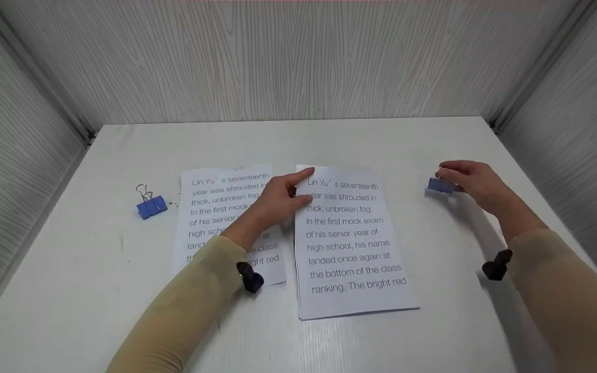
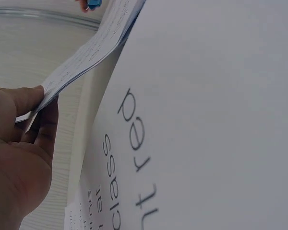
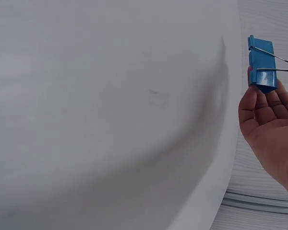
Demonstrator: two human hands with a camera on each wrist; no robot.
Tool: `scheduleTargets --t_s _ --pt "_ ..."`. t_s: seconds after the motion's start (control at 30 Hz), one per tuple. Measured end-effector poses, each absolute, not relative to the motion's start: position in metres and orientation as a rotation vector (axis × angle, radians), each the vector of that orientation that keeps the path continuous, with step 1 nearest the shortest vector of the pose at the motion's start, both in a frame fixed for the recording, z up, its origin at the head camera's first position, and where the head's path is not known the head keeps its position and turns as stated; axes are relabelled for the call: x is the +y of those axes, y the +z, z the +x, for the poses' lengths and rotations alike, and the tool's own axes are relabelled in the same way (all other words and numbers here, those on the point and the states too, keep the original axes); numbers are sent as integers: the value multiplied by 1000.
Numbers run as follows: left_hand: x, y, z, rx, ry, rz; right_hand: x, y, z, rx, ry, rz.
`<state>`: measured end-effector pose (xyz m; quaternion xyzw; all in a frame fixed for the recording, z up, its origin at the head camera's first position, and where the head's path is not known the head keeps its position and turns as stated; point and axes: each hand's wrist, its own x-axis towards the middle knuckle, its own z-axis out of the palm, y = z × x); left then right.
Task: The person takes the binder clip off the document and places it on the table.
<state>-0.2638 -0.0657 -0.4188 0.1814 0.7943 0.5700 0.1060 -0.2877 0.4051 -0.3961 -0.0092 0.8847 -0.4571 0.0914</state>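
Observation:
My left hand (image 1: 278, 198) pinches the left edge of the right-hand paper stack (image 1: 353, 259), near its top. In the left wrist view the thumb lies over the sheets and the fingers (image 2: 48, 122) are beneath them, with that edge lifted. Off to the right, my right hand (image 1: 477, 186) holds a blue binder clip (image 1: 440, 185) above the table. The right wrist view shows this clip (image 3: 263, 64) with its wire handles toward the thumb and the fingertips below its body. A gap separates the held clip from the stack.
A second printed paper stack (image 1: 231, 207) lies to the left, partly under my left forearm. Farther left, another blue binder clip (image 1: 152, 206) rests on the white table (image 1: 107, 300), its wire handles pointing up. Pale wood-grain panels (image 1: 298, 59) enclose the back and sides.

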Motion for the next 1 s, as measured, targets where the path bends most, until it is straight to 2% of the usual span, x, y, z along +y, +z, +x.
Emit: scheduleTargets --t_s 0.33,1.0 --pt "-66 -424 -267 2330 1687 526 416 -405 -284 2655 -1179 -37" --pt "-64 -430 -269 2381 1583 471 415 -411 -279 2593 -1214 20"
